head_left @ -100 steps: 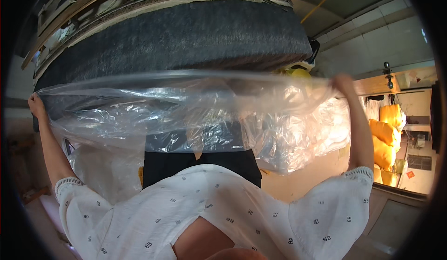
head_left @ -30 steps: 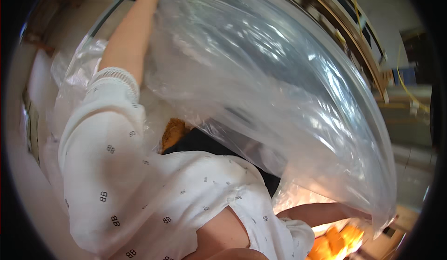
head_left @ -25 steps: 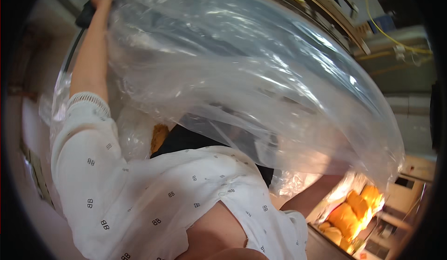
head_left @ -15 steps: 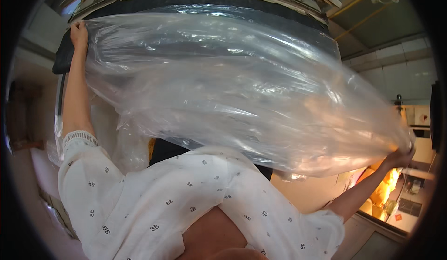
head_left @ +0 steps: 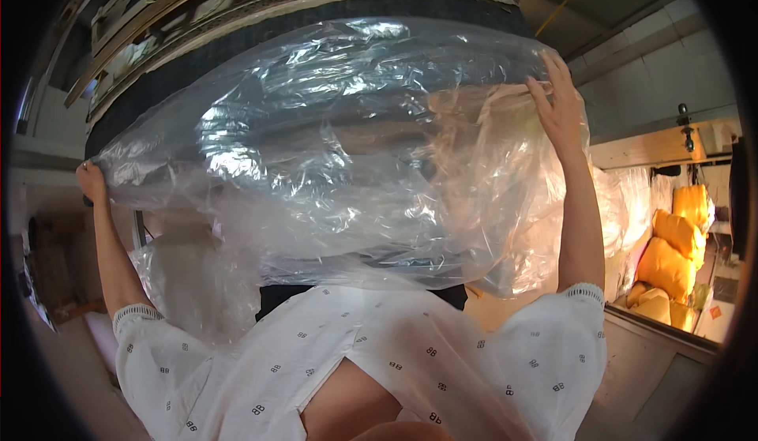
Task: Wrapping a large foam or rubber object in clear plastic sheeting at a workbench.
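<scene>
A large sheet of clear plastic film spreads between my arms, creased and shiny. At the far left, my left hand is closed in a fist around one corner of it. On the other side, my right hand lies on the film near its upper right edge, fingers extended and somewhat apart. Dark cloth shows beyond the film's far edge and through it. Loose folds of the film hang down towards my front and over the right side.
Behind the dark cloth runs a wooden frame with slats. Stuffed yellow bundles are piled at the right, near a wooden board with a metal latch. More crumpled plastic hangs beside my right forearm.
My right hand has moved from the far right up and inward, and its fingers have opened out. My left hand has come down and left with its corner. The film has slackened and crumpled.
</scene>
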Tool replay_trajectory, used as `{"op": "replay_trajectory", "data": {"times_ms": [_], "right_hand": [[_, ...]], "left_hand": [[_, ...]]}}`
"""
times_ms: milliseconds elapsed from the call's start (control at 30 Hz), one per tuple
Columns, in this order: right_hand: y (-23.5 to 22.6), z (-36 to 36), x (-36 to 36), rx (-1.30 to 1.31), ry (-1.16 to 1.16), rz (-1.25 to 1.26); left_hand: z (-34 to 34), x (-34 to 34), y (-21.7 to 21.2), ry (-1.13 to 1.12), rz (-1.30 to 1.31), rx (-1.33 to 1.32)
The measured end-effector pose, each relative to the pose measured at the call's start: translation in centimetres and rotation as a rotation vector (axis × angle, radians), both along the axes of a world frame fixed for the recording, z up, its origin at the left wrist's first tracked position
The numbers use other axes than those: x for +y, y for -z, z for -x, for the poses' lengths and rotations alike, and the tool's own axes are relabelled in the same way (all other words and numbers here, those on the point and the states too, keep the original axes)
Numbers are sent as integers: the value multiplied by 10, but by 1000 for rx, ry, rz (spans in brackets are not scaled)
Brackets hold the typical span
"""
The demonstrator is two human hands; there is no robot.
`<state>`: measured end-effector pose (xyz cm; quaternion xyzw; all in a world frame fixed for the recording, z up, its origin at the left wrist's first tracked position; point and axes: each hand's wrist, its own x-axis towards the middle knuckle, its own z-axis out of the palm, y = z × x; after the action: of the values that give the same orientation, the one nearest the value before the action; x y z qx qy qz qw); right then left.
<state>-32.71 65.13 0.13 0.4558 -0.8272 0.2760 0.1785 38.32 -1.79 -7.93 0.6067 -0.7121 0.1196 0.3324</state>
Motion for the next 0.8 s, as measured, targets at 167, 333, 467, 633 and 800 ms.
{"op": "replay_trajectory", "data": {"times_ms": [167,333,467,633,800], "right_hand": [[6,-4,-36,214,168,69],[-2,-1,-47,326,244,23],[1,11,-52,-384,106,117],[-4,-17,-35,-103,53,347],[68,-57,-3,289,31,43]], "left_hand": [[80,54,-16,-165,-88,17],[35,25,-11,-136,-75,-29],[51,31,-4,-150,-87,3],[40,30,-8,-170,-100,-4],[62,34,-10,-134,-50,-20]]}}
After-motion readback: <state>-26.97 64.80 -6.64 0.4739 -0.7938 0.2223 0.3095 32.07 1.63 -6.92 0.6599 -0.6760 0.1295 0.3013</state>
